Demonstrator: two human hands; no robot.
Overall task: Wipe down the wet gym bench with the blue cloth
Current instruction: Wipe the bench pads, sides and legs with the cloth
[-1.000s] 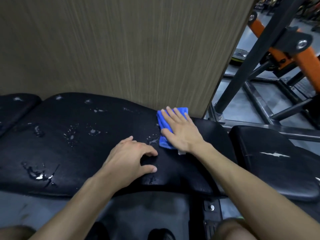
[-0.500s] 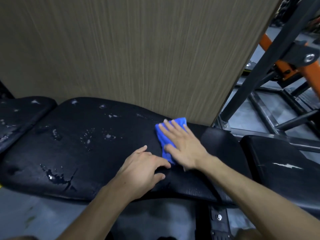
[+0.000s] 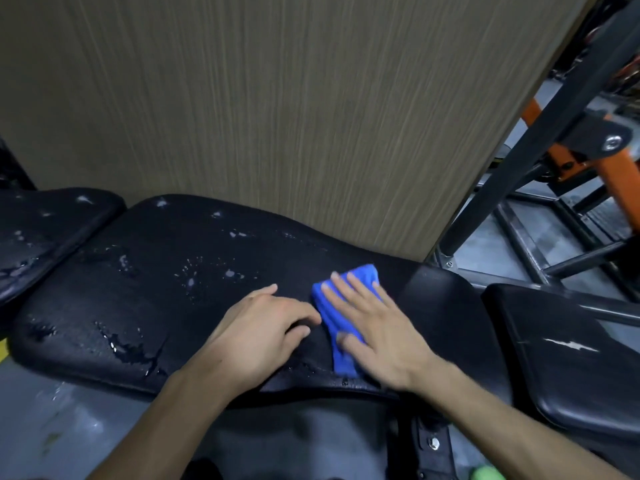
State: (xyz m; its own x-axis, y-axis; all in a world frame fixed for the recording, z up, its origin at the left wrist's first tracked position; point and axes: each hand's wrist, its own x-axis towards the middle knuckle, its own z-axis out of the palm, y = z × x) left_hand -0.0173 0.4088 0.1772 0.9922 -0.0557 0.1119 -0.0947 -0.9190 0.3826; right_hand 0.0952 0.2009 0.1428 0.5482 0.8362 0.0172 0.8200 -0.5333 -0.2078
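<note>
A black padded gym bench (image 3: 145, 292) runs across the view, with water drops and small puddles on its left and middle parts. My right hand (image 3: 374, 330) lies flat with straight fingers on a folded blue cloth (image 3: 332, 317), pressing it onto the pad near the front edge. Most of the cloth is under my palm. Just left of the cloth, my left hand (image 3: 263, 334) rests on the pad with loosely bent fingers, holding nothing.
A wood-grain panel (image 3: 277, 116) stands directly behind the bench. A second black pad (image 3: 561, 355) lies to the right, another wet pad (image 3: 45, 230) to the left. Black and orange machine frames (image 3: 568, 140) rise at the right over a grey floor (image 3: 62, 427).
My right hand has dragged the blue cloth from the bench's back edge toward the front edge. My left hand stayed beside it on the pad. The camera view shifted slightly.
</note>
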